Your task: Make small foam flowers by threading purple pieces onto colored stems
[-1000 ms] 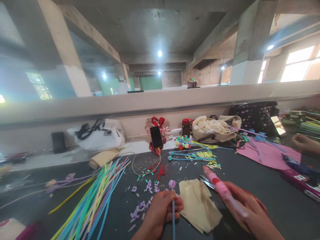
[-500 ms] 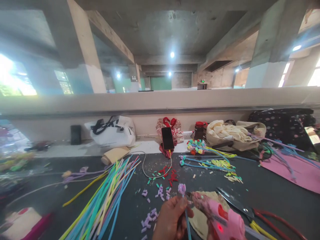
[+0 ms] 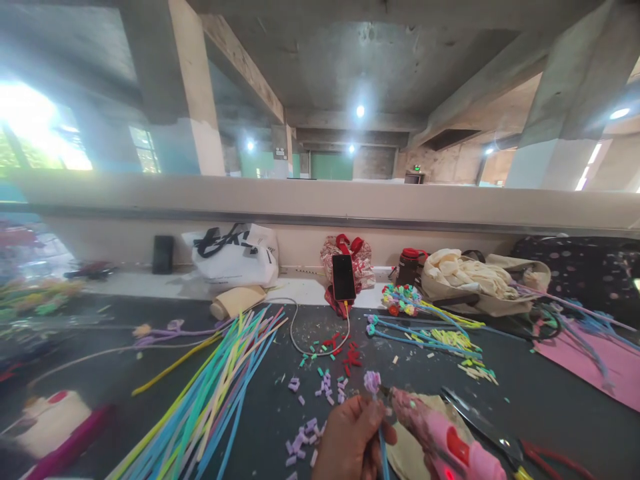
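My left hand point(image 3: 350, 441) pinches a thin blue stick point(image 3: 383, 455) topped with a small purple flower head point(image 3: 371, 382), held upright at the bottom centre. A pink glue gun point(image 3: 440, 433) points its nozzle at the base of that flower head from the right. My right hand is almost wholly out of frame below the glue gun, so its grip is hidden. Small purple pieces point(image 3: 304, 440) lie scattered on the dark table point(image 3: 150, 373) just left of my left hand.
A fan of coloured sticks point(image 3: 215, 387) lies left. Scissors with red handles point(image 3: 505, 440) and tan paper point(image 3: 405, 453) sit right. Finished flower sticks point(image 3: 425, 327), a phone point(image 3: 343, 277) on a cable, bags and a red-lidded jar point(image 3: 409, 265) line the back. Pink sheet point(image 3: 595, 360) at far right.
The glue gun swung in from the right until its nozzle reached the purple flower head. The view shifted right to left, and my right hand dropped out of frame.
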A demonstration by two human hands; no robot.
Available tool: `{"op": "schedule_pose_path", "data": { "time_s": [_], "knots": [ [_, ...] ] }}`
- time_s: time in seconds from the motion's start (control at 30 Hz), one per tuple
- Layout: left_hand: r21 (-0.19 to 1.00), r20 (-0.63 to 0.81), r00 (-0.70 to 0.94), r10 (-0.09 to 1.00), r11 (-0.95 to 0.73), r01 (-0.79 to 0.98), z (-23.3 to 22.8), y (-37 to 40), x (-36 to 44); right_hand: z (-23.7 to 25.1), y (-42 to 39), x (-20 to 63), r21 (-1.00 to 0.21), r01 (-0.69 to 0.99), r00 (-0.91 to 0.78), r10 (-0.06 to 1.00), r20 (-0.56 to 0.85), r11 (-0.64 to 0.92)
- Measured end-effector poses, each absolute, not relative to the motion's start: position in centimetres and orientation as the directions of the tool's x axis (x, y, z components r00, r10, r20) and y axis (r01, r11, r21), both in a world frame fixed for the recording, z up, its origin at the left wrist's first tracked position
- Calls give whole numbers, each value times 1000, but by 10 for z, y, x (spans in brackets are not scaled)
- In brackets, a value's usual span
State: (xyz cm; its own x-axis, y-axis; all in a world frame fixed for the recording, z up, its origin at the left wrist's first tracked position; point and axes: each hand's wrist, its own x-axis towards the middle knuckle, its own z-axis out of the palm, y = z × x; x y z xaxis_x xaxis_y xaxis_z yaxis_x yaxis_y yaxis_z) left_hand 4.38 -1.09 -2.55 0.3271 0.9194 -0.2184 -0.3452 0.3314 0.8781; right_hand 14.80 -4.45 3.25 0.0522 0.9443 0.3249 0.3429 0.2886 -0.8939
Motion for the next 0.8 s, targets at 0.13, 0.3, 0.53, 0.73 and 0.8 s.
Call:
{"op": "schedule_pose_path", "data": {
  "time_s": [0.13, 0.3, 0.53, 0.73, 0.8],
  "knots": [
    [877, -213, 298, 931, 316, -363, -23, -12, 43, 34, -39, 145, -869, 372, 20, 934, 357, 325],
    [866, -230, 313, 921, 340, -366, -21, -13, 44, 37, -40, 148, -847, 401, -4, 925, 379, 349],
    [860, -237, 309, 921, 347, -375, -21, -11, 45, 35, -42, 148, -834, 410, -23, 919, 394, 368],
    [902, -207, 325, 923, 308, -302, -16, -14, 39, 30, -40, 147, -821, 418, -36, 909, 414, 390],
    [906, -200, 322, 925, 300, -299, -14, -15, 38, 28, -41, 148, -816, 420, -39, 906, 421, 398]
  ]
}}
